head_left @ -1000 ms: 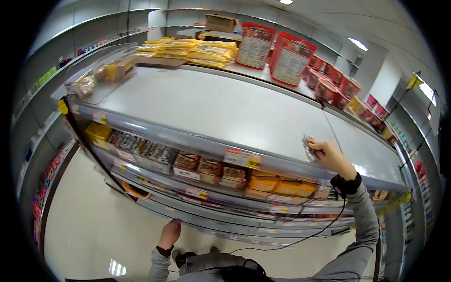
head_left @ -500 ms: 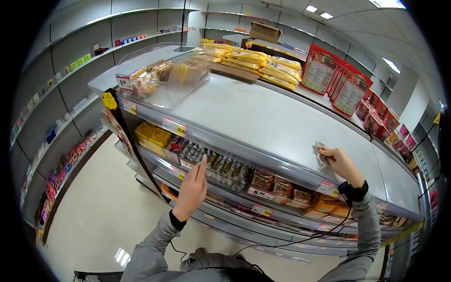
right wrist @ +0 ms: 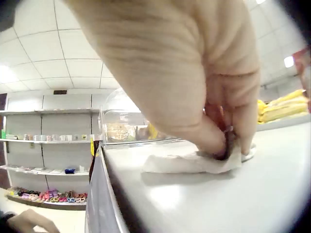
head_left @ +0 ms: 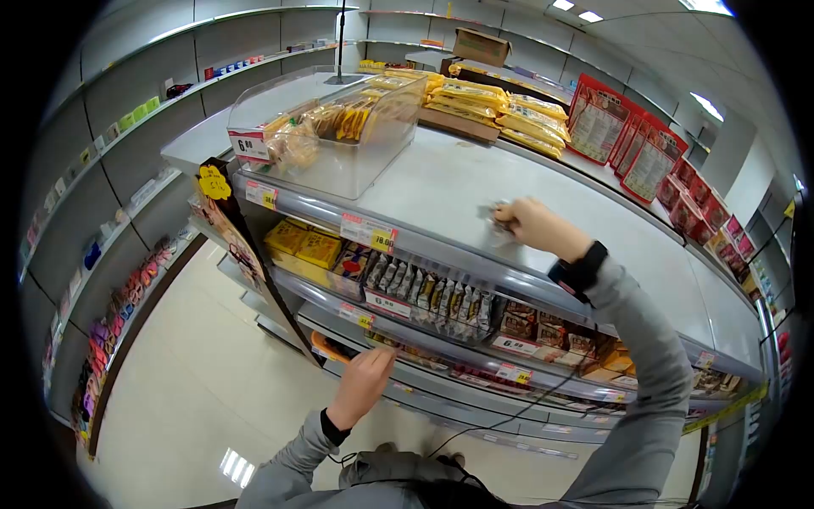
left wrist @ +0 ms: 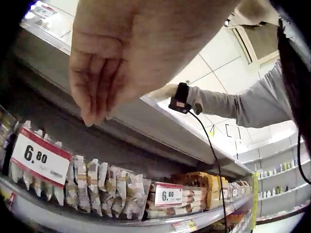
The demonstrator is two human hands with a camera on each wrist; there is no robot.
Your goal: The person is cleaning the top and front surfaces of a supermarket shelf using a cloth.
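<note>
My right hand pinches a crumpled whitish cloth between thumb and fingers on the white top shelf. In the right wrist view part of the cloth spreads flat on the surface and the rest bunches up under the fingertips. My left hand hangs in front of the lower shelves, fingers loosely bent and holding nothing. Behind it, in the left wrist view, rows of small wrapped snacks stand behind a 6.80 price tag.
A clear plastic bin with packaged food stands at the shelf's left end. Yellow packets and red pouches line the back. A black cable runs from the right wrist across the shelf front.
My right hand has slid left along the shelf with the cloth. The left hand rose, then dropped a little, its fingers now bent. The view has turned left.
</note>
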